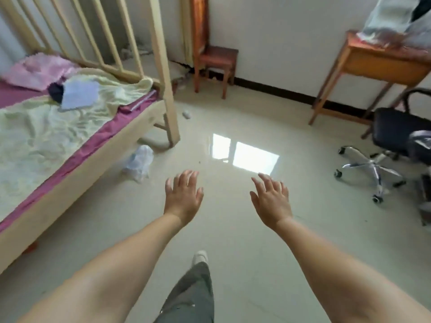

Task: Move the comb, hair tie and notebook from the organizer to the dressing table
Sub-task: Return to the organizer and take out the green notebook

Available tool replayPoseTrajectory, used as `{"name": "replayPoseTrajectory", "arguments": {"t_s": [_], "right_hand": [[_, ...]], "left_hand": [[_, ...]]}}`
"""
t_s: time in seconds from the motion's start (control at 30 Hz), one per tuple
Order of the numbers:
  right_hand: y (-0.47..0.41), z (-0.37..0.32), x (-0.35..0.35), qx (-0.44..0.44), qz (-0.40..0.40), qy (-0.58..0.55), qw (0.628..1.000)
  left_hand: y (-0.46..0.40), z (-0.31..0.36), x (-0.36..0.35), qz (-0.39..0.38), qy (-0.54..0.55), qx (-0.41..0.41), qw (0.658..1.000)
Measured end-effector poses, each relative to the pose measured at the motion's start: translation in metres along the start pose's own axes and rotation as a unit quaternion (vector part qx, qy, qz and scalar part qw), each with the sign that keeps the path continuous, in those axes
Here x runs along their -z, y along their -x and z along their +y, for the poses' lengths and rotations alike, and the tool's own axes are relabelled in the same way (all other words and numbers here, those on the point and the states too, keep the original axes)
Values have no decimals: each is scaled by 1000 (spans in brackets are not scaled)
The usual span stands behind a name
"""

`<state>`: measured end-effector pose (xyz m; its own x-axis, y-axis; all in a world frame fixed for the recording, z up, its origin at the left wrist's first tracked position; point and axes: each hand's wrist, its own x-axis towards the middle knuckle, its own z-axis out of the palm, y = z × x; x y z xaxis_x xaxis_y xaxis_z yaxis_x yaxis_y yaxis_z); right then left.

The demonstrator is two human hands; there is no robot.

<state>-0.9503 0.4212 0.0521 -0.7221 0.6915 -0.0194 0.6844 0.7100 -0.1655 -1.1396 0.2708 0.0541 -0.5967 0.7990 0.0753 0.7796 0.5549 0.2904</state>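
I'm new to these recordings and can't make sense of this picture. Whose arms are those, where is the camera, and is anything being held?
The camera sits on a person's head, looking forward and down, so the arms are their own. The left hand and right hand are stretched out over the floor, fingers spread, both empty. On the left is a bed with a paper lying on it. On the right are a wooden table and an office chair. No comb, hair tie or organizer is visible.

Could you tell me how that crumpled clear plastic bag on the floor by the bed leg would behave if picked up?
The plastic bag looks thin and crumpled, so probably floppy and very light. It seems to slump against the bed frame, so it likely slides easily on the glossy floor.
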Motion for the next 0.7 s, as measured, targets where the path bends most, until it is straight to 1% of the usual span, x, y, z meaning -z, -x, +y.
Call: {"name": "replayPoseTrajectory", "arguments": {"t_s": [0.2, 0.33, 0.43, 0.57, 0.63, 0.7], "right_hand": [[-100, 138, 24, -157, 21, 1, 987], [-160, 227, 61, -235, 53, 9, 970], [-192, 295, 77, -278, 69, 15, 958], [-236, 397, 82, -344, 81, 16, 935], [-271, 452, 86, -350, 78, 12, 933], [-312, 506, 96, -348, 91, 10, 933]], "left_hand": [[-191, 118, -45, -40, 6, -150, 988], [-310, 208, -61, -44, 16, -228, 973], [-377, 277, -85, -60, 14, -278, 959], [-458, 372, -130, -77, 6, -329, 941], [-500, 419, -152, -79, 6, -335, 939], [-543, 466, -171, -72, 12, -331, 941]]}}
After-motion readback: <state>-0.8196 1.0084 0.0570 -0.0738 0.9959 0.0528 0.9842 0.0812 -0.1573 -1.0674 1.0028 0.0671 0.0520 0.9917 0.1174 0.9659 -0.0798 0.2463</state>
